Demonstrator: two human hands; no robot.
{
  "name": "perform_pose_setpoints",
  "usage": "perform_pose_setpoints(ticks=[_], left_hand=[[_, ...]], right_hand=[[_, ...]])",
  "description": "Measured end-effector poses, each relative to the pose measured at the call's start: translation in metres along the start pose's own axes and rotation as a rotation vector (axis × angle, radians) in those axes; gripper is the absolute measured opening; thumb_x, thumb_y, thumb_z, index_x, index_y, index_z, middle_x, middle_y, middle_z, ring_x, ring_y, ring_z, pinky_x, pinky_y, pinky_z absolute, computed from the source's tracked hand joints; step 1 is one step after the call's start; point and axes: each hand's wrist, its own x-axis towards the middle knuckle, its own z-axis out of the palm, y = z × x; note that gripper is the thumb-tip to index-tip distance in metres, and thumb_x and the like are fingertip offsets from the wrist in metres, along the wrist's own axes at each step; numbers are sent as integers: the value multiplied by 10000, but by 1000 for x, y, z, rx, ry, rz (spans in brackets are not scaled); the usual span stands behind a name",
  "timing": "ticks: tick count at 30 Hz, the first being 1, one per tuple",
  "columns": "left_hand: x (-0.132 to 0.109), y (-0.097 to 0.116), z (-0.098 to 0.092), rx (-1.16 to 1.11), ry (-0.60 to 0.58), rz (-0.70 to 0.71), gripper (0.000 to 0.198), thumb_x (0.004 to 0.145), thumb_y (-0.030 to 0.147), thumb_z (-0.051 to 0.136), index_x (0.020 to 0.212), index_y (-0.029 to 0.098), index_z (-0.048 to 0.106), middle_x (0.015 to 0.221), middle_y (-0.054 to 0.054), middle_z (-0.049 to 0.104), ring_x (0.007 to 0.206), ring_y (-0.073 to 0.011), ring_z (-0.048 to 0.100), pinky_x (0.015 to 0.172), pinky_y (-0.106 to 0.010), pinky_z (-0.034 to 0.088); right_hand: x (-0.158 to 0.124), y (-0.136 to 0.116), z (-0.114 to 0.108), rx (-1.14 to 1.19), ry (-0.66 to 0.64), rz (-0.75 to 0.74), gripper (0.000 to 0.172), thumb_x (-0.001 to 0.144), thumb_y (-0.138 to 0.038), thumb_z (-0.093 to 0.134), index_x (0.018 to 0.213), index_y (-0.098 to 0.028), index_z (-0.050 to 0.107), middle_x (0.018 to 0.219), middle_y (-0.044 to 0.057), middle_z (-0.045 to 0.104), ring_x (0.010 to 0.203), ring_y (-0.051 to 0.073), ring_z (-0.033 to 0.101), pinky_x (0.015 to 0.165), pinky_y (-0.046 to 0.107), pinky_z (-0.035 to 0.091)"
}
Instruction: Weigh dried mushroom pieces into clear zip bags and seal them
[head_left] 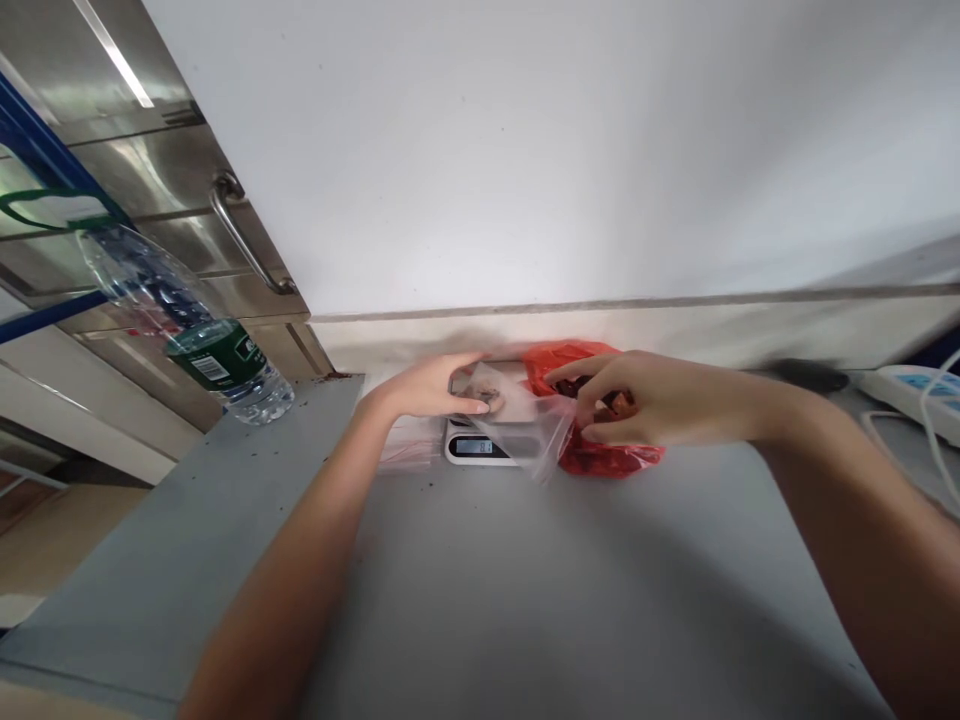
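A small digital kitchen scale point(469, 450) with a lit display sits on the grey table near the wall. On it lies a clear plastic bag point(517, 395) with a little brownish stuff inside, its mouth end hanging over the scale's front right. My left hand point(424, 388) is at the bag's left side, thumb and fingers apart. Just right of the scale stands an open red plastic bag point(607, 462) holding dark reddish-brown pieces. Over its mouth is my right hand point(641, 400), fingers curved and spread; nothing shows between them.
Flat clear bags point(405, 450) lie left of the scale. A large water bottle point(225, 365) with a green handle stands at the table's left. On the right are a white power strip point(911, 395), a cable and a dark object point(806, 375). The wall rises behind the table.
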Motion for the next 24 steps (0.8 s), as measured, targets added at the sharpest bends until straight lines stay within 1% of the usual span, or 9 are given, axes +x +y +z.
perform_pose_setpoints(ticks=[3,6,9,11,13,15,19,21,24], left_hand=[[1,-1,2,-92,-26,43,826,774,365,761,1531,247,453,1266,-93,701,1181,-294,651,966,-368,498],[1,-1,2,-181,-68,49,902,752,330,773,1563,239,390,1182,-85,726,1136,-269,661,980,-376,490],[-1,-3,-2,-194,-58,57,946,724,347,792,1568,267,371,1340,-96,655,1207,-269,620,1026,-388,466],[-2,-5,-4,-210,-24,53,931,706,348,796,1548,293,402,1473,-91,554,1262,-276,581,1042,-387,459],[-3,-7,-7,-260,-6,35,879,694,341,792,1506,289,461,1479,-89,535,1267,-281,569,1038,-389,464],[-3,-9,-9,-315,-6,4,796,680,342,795,1429,263,537,1396,-92,579,1227,-276,585,1024,-388,472],[-5,-11,-11,-392,-6,-76,704,657,356,810,1310,234,580,1215,-75,622,1093,-247,633,945,-366,514],[-6,-11,-11,-439,-4,-106,705,665,347,810,1318,244,565,1193,-69,622,1090,-240,638,931,-351,521],[-9,-13,-10,-532,15,-119,690,691,309,806,1338,269,569,1299,-79,594,1189,-236,609,962,-329,507]], right_hand=[[6,4,7,14,29,32,299,789,-354,589,514,-238,568,608,4,559,555,167,500,533,314,383],[5,7,4,-6,96,32,261,798,-414,600,599,-247,621,627,-6,601,570,176,531,550,316,404],[-2,9,-7,-10,207,98,216,803,-412,565,695,-257,670,700,5,675,634,206,599,582,328,447],[-8,13,-14,-35,298,210,191,791,-377,548,728,-257,684,754,20,718,683,229,639,615,342,480],[-11,22,-18,-109,356,334,149,749,-330,569,702,-249,685,809,41,747,737,255,666,631,350,495],[-11,32,-19,-176,339,410,115,693,-281,603,710,-242,711,898,56,770,830,284,690,656,351,510],[-4,46,-10,-176,253,404,322,705,-262,612,976,-248,785,1074,54,782,983,301,702,753,350,533],[4,47,-2,-188,289,405,345,753,-258,587,1035,-238,785,1064,68,784,957,296,708,746,351,526],[16,46,10,-229,310,419,348,807,-220,538,1061,-219,777,1004,97,781,894,299,709,678,352,500]])
